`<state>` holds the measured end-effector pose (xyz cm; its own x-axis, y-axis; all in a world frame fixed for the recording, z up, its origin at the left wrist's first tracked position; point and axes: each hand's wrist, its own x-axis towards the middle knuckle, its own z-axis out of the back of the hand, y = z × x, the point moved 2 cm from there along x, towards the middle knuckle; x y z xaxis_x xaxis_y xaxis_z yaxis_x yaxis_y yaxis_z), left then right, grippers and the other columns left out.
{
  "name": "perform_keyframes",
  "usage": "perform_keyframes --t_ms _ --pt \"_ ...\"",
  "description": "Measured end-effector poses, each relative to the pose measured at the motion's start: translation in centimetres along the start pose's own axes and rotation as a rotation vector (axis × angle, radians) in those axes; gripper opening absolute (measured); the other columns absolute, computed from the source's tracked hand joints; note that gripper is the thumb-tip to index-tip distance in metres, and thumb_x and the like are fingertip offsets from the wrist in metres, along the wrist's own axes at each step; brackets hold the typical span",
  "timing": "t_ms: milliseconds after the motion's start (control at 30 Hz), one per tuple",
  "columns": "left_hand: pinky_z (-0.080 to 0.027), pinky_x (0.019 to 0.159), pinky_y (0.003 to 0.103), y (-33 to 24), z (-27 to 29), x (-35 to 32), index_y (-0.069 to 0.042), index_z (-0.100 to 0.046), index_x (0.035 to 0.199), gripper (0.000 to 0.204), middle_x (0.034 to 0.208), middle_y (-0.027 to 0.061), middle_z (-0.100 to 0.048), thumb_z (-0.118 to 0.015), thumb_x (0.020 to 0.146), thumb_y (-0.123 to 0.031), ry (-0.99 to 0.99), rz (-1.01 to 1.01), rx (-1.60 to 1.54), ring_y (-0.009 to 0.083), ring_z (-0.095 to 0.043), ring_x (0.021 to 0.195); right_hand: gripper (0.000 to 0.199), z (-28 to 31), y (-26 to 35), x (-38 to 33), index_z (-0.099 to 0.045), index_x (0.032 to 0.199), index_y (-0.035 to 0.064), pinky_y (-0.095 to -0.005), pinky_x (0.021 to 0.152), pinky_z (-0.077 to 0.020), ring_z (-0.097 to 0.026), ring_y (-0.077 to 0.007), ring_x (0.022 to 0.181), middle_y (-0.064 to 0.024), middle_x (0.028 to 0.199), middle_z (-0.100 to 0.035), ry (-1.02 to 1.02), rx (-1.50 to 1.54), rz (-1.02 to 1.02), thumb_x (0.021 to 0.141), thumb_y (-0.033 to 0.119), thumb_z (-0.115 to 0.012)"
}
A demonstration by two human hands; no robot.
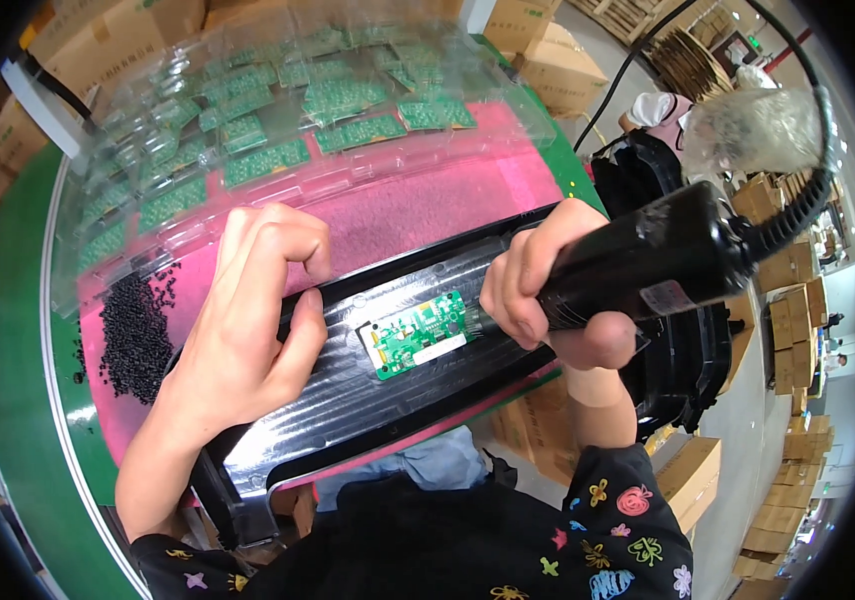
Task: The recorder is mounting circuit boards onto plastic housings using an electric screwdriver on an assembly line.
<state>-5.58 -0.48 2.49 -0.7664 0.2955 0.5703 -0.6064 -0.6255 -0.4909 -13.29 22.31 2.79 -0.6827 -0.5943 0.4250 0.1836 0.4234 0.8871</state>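
Observation:
My right hand (540, 268) is wrapped round a black electric screwdriver (653, 252), whose front end is over the right end of a green circuit board (418, 338). The board lies in a long, glossy black plastic housing (323, 425), tilted across the pink mat. Over the housing's left part is my left hand (248, 320), its fingers curled and the thumb close to the index fingertip. Anything in that pinch is too small to make out. Left of this hand sits a heap of small black screws (135, 338).
Clear plastic trays (278, 185) with several green circuit boards cover the far side of the pink mat (398, 225) on the green table (23, 300). Black plastic housings (683, 365) are stacked at right. Cardboard boxes (556, 65) stand around; a cable (816, 150) arches from the screwdriver.

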Motion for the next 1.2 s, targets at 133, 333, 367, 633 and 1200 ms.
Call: perform_keyframes --t_ms 133,333,367,633,1200 --pt "-0.036 0.098 0.042 -0.3 1.4 -0.1 -0.002 -0.046 0.111 0.033 0.105 0.016 -0.05 -0.059 0.081 0.0 0.213 0.234 0.196 0.0338 -0.049 0.103 0.069 0.6 -0.6 -0.1 -0.049 0.098 0.0023 -0.0244 0.042 -0.0342 -0.044 -0.0099 0.042 0.0004 0.058 -0.049 0.008 0.04 0.017 0.08 0.065 -0.071" --pt "-0.044 0.088 0.047 0.4 3.4 -4.8 0.001 -0.052 0.111 0.035 0.102 0.0194 -0.059 -0.068 0.084 -0.013 0.712 0.452 0.46 0.0404 -0.055 0.105 0.038 3.4 0.9 0.5 -0.053 0.1 0.0051 -0.0274 0.061 -0.0441 -0.05 -0.0134 0.056 0.0014 0.067 -0.051 -0.532 0.557 -0.281 0.093 0.041 -0.064" --pt "-0.046 0.084 0.047 1.1 3.0 -5.4 0.001 -0.051 0.106 0.031 0.098 0.0201 -0.06 -0.068 0.083 -0.011 0.67 0.466 0.451 0.0413 -0.057 0.1 0.028 4.8 0.2 0.8 -0.054 0.1 0.0052 -0.0347 0.067 -0.051 -0.056 -0.0157 0.066 -0.0019 0.077 -0.056 -0.618 0.588 -0.302 0.094 0.03 -0.065" --pt "-0.049 0.066 0.046 -2.5 4.7 -8.7 0.001 -0.047 0.089 0.019 0.082 0.0208 -0.064 -0.065 0.085 -0.002 0.273 0.556 0.08 0.0435 -0.063 0.078 0.04 1.3 5.6 -2.0 -0.048 0.127 0.0023 -0.0492 0.091 -0.0513 -0.054 -0.0215 0.11 -0.0133 0.125 -0.049 -0.656 0.253 0.003 0.09 0.01 -0.061" --pt "-0.051 0.098 0.041 -13.9 14.7 -32.7 0.002 -0.056 0.125 0.049 0.124 0.0167 -0.061 -0.057 0.076 -0.007 -1.492 0.781 -0.481 0.0293 -0.062 0.109 0.056 -1.6 -0.8 8.9 -0.049 0.126 0.0071 -0.0418 0.088 -0.0488 -0.055 -0.0331 0.106 -0.0136 0.114 -0.054 0.16 -1.355 0.427 0.075 0.008 -0.072"
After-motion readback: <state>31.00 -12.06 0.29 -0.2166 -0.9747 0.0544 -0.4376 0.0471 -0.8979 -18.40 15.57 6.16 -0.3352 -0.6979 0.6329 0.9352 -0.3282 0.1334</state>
